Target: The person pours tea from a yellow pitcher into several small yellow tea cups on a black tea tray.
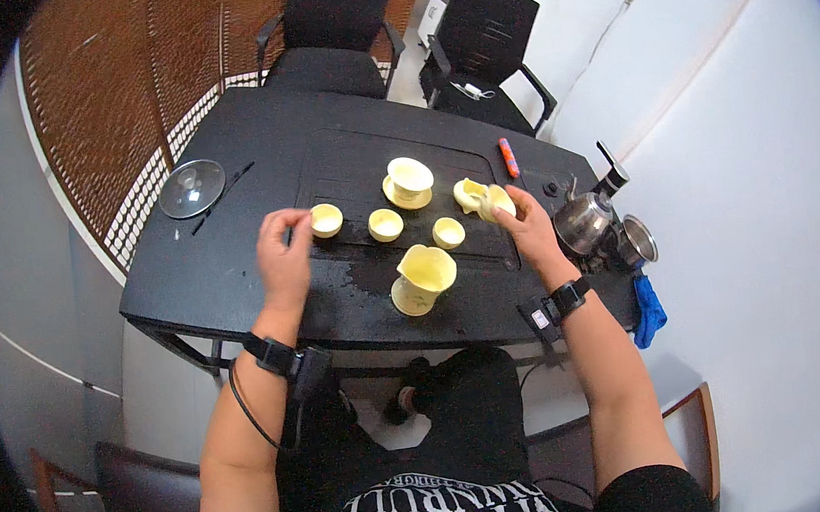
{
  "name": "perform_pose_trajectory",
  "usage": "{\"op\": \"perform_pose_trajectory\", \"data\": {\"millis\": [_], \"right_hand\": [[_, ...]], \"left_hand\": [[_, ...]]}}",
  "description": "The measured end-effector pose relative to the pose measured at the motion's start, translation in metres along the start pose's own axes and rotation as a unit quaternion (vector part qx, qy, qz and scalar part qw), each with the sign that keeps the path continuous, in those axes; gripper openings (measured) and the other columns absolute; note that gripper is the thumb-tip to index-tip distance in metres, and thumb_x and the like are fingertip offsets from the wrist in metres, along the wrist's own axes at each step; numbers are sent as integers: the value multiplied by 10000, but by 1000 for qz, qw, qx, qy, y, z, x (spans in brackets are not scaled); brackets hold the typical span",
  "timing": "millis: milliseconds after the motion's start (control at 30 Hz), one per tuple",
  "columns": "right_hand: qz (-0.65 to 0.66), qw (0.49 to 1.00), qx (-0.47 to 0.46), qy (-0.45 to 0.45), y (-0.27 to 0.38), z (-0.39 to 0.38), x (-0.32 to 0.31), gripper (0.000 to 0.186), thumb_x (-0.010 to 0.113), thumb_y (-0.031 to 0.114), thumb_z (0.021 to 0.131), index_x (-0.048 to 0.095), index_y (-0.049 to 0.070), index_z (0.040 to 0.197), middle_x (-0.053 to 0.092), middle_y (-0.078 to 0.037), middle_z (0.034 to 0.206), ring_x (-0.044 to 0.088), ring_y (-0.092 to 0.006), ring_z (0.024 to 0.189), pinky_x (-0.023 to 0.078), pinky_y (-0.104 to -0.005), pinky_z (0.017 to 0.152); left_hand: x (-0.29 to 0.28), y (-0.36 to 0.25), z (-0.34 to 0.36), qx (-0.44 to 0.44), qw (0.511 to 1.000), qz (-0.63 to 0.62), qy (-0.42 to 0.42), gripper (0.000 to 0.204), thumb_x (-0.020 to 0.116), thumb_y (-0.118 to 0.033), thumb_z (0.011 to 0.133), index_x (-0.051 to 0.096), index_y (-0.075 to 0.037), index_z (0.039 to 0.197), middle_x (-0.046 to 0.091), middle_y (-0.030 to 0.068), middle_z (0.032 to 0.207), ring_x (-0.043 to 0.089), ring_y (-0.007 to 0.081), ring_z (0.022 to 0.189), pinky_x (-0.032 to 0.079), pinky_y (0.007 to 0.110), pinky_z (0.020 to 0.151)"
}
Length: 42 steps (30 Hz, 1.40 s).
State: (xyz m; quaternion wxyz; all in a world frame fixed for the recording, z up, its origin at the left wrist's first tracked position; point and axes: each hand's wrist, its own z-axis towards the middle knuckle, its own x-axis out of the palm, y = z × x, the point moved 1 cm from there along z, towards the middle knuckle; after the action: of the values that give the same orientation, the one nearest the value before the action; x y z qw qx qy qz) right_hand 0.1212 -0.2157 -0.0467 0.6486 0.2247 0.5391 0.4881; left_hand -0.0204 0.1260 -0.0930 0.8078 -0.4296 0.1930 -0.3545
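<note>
My left hand (284,259) is closed in a pinch, with its fingertips at the left rim of a small yellow teacup (327,222) on the black tea table (225,305). Held between the fingers of my right hand (534,233) is a small round pale-yellow piece (499,205); its exact kind does not show. Against that piece, on its left, is another yellow ceramic piece (469,195) of uneven shape. A middle teacup (386,225) and a right teacup (448,233) stand between my hands. Behind them a lidded bowl (411,178) rests on a yellow saucer (404,203).
Nearest me stands a yellow pouring pitcher (423,285). A steel kettle (583,223) and a steel pot (637,240) are at right, by a blue cloth (648,313). A glass lid (192,189) and dark sticks (224,198) lie left; an orange-red stick-shaped packet (509,158) lies far right.
</note>
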Motion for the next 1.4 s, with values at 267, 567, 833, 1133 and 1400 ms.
{"op": "perform_pose_trajectory", "data": {"millis": [267,567,833,1133,1400], "right_hand": [[-206,975,86,6,-55,-7,9,602,730,324,737,535,-50,1165,616,-213,1092,605,-297,1013,459,-344,874],[-288,955,72,-16,-95,-11,9,620,712,344,732,534,-53,1174,557,-242,1157,527,-355,1100,409,-387,949],[-271,960,66,0,-104,-10,8,639,705,342,745,509,-51,1209,534,-241,1200,515,-352,1123,400,-385,968],[-289,956,1,-52,-82,-30,8,665,703,243,754,426,-24,1297,472,-200,1295,478,-320,1178,391,-374,977],[-11,991,-7,132,-21,-97,60,797,744,59,701,329,45,1382,445,-132,1355,422,-255,1257,335,-347,1043]], "left_hand": [[-44,85,-9,-139,984,52,-104,358,572,-275,900,557,8,681,575,79,724,536,159,703,415,292,665],[-43,63,-14,-66,978,169,-105,391,546,-322,904,532,-13,666,555,89,709,509,258,749,396,354,704],[-40,73,-14,-47,976,200,-75,347,562,-328,890,553,-30,713,567,84,741,516,269,794,389,370,736],[-38,71,-14,-45,971,230,-56,313,575,-313,877,558,-51,707,576,66,749,520,263,819,367,386,759],[-37,67,-13,-1,968,243,-70,322,588,-275,870,546,-6,698,563,110,713,520,285,738,410,386,685]]}}
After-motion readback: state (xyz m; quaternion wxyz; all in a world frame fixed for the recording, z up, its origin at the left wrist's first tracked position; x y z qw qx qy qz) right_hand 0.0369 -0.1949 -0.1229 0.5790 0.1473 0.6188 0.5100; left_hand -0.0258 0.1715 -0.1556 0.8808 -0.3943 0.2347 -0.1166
